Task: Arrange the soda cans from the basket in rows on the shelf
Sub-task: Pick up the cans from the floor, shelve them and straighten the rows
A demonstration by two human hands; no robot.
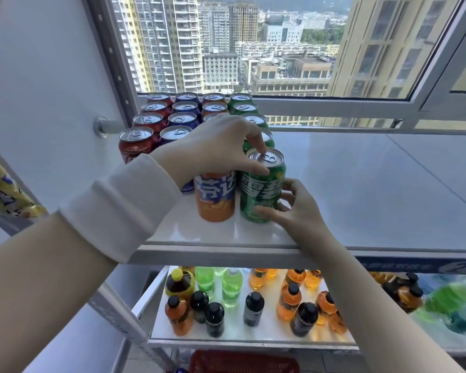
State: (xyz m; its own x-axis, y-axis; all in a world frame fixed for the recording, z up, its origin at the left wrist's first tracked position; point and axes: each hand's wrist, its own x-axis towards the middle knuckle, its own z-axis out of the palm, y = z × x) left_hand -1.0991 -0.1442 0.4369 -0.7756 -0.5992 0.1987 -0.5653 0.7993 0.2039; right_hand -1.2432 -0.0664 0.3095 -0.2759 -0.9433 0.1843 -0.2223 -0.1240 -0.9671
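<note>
Head view: left hand (221, 146) pinching the rim, right hand (296, 208) clasping the base of green can (261, 189), upright at shelf (361, 197) front beside orange can (215, 200). Four rows nearly full; basket (242, 362) contents mostly hidden.

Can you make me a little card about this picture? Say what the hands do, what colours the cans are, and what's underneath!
left hand: pinches the top of the front green can
right hand: holds the same can low on its side
next to it: orange can, upright
rows on the shelf: red cans, blue cans, then orange, then green
underneath: bottles on a lower shelf
at the very bottom: red basket
</note>
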